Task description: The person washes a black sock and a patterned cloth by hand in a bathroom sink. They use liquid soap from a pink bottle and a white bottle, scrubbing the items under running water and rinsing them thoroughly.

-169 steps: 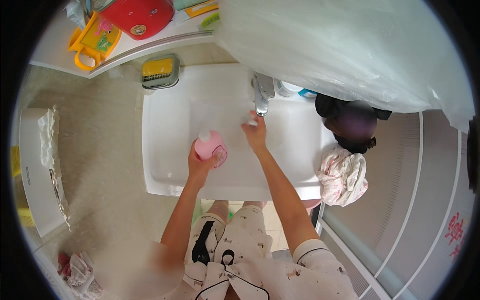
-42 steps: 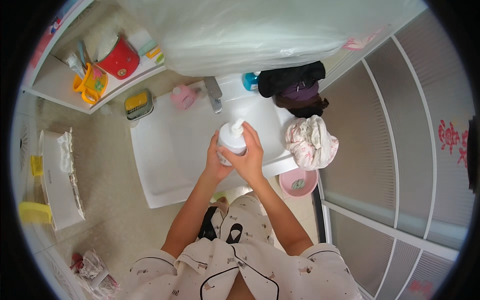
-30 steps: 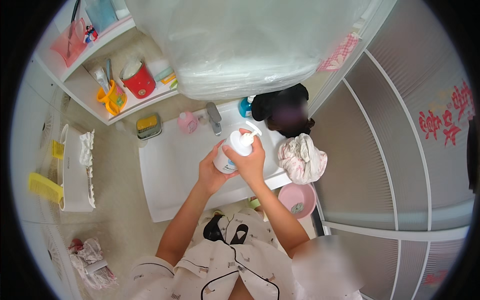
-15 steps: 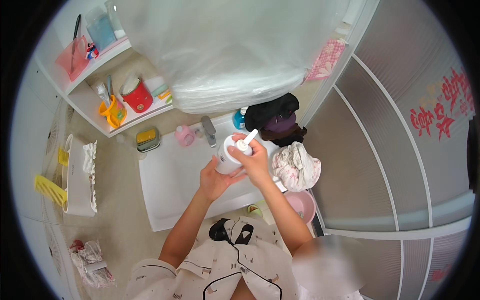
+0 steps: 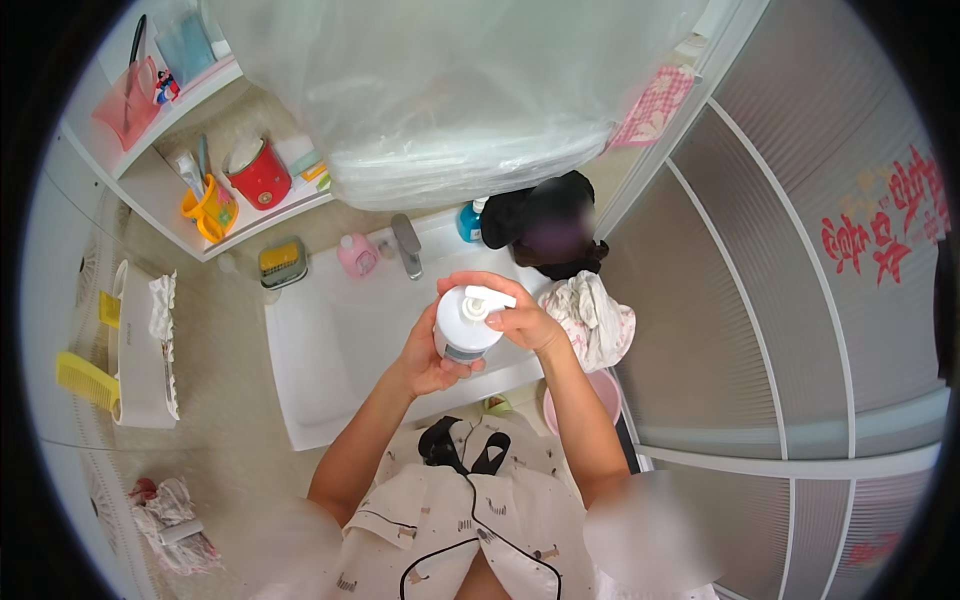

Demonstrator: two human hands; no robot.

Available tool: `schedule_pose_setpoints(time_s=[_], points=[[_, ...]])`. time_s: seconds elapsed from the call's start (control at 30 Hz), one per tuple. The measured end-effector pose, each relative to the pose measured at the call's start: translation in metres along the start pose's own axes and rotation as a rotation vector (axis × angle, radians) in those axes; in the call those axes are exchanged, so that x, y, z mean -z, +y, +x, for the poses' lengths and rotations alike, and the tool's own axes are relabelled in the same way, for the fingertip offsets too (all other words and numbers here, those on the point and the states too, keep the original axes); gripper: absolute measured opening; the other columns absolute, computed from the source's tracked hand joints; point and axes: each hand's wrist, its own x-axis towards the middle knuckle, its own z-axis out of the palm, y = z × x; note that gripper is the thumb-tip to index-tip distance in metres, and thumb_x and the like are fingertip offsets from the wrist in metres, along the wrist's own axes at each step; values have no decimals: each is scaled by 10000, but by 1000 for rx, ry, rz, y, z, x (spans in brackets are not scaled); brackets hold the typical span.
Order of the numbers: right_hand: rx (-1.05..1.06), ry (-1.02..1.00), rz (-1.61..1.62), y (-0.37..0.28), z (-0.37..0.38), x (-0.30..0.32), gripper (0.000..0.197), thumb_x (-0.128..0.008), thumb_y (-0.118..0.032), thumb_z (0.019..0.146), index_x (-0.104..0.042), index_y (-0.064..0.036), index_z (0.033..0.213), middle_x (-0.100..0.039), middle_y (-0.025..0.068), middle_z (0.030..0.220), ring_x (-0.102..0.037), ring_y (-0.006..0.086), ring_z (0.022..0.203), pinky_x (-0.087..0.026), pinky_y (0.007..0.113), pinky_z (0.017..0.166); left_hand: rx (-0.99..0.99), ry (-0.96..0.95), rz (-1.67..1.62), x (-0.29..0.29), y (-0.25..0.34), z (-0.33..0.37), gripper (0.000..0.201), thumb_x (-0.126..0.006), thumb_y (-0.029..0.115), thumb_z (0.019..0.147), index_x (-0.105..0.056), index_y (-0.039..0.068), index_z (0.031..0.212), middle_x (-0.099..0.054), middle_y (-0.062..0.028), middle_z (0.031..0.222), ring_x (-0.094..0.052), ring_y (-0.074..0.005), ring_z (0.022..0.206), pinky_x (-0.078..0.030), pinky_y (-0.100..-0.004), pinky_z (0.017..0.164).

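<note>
A white pump bottle (image 5: 462, 328) is held over the white sink (image 5: 310, 395), its top and spout turned up toward me. My left hand (image 5: 430, 362) cups the bottle from the left and below. Around its far and right sides wraps my right hand (image 5: 525, 322), with the thumb close by the pump head (image 5: 478, 302). The spout points right. Behind the bottle, the grey faucet (image 5: 407, 246) rises from the back rim of the sink.
A pink bottle (image 5: 356, 256), a soap dish with a yellow sponge (image 5: 281, 256) and a blue bottle (image 5: 470, 222) line the back. Dark cloth (image 5: 535, 225) and a whitish bundle (image 5: 590, 320) lie at right, above a pink basin (image 5: 600, 395). Shelves stand far left; plastic sheeting (image 5: 460, 100) hangs ahead.
The bottle has been tilted so its top faces me more, and its spout has swung from pointing up-right to pointing right. My right hand has shifted around its far side.
</note>
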Motion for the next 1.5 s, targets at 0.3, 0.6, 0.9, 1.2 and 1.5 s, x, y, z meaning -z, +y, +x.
schedule_pose_setpoints(time_s=[0.3, 0.6, 0.9, 1.2, 1.5], points=[[-96, 300, -28, 13, 9, -5, 282, -686, -128, 885, -652, 41, 1109, -675, 171, 1173, -671, 220, 1042, -549, 346, 886, 79, 82, -31, 20, 0, 2, 639, -341, 650, 975, -537, 143, 1312, -629, -199, 1123, -609, -289, 658, -408, -166, 342], [-487, 480, -227, 65, 42, 46, 210, -723, -158, 895, -672, -12, 1037, -715, 106, 956, -699, 175, 848, -575, 298, 747, 42, 466, -101, 60, -24, 7, 736, -341, 703, 948, -505, 130, 1381, -597, -249, 1196, -624, -356, 806, -581, -314, 601], [-439, 600, -153, 148, 141, 124, 366, -554, -36, 844, -604, -32, 1206, -665, 88, 1051, -623, 185, 890, -539, 322, 785, -365, 736, -430, 201, -21, 4, 684, -620, 560, 887, -468, 111, 1381, -508, -179, 1283, -555, -335, 1058, -553, -375, 852], [-245, 553, 200, 135, 157, 127, 365, -564, 4, 846, -608, 23, 1208, -638, 83, 1100, -603, 199, 1049, -482, 331, 939, -585, 723, -575, 293, 22, 66, 625, -705, 509, 847, -485, 133, 1296, -511, -117, 1237, -530, -290, 1100, -538, -397, 850], [-381, 611, -199, 261, 98, 124, 823, -728, -59, 751, -364, -70, 1489, -506, 100, 1347, -549, 247, 1174, -475, 358, 952, -631, 803, -503, 292, 23, 66, 555, -644, 498, 885, -506, 149, 1293, -552, -77, 1220, -550, -239, 1091, -496, -382, 913]])
